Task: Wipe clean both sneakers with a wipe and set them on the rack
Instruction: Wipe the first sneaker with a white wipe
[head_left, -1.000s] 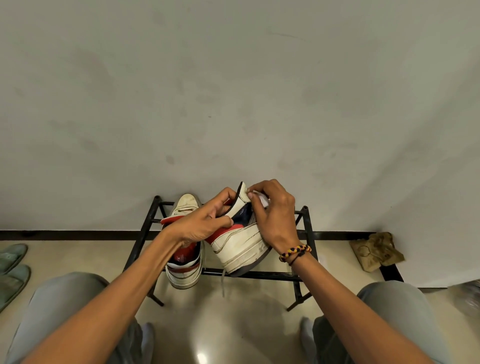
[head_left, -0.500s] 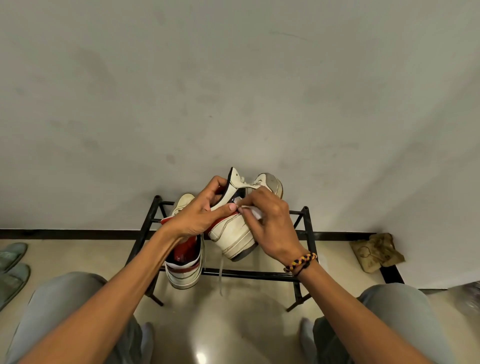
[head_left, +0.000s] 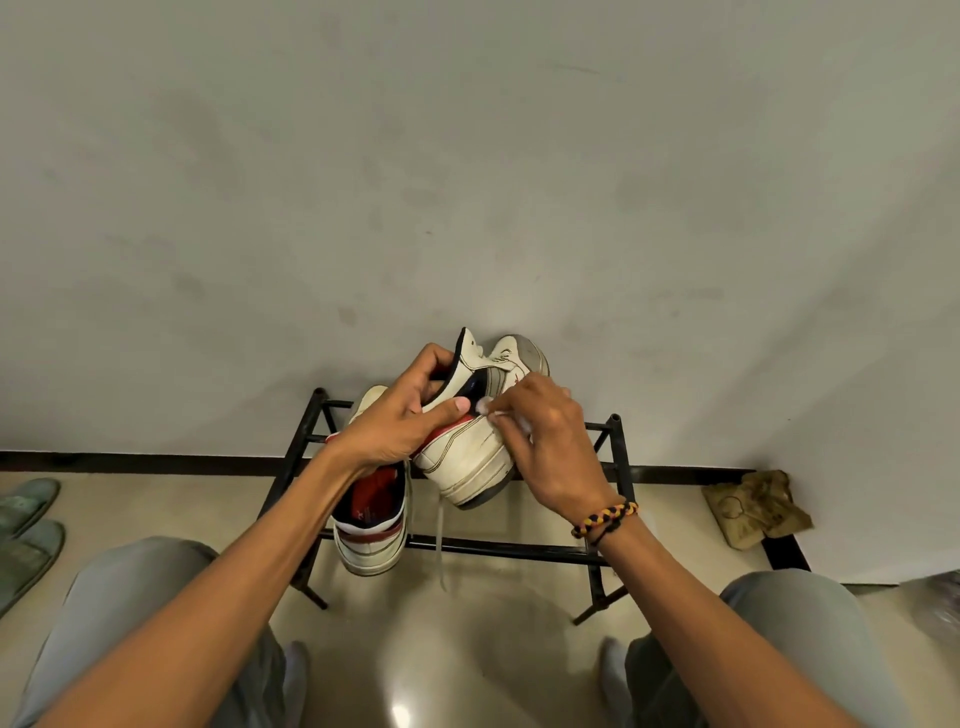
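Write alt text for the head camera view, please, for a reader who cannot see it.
The left hand grips a white sneaker above a black rack while the right hand rubs a wipe on its side. The second sneaker rests on the rack.

A plain grey-white wall with faint stains fills most of the view. A dark baseboard runs along its bottom edge. The floor is pale, glossy tile and shows a small bright reflection of light. Green slippers lie at the left, and a crumpled brown bag sits at the right against the wall.
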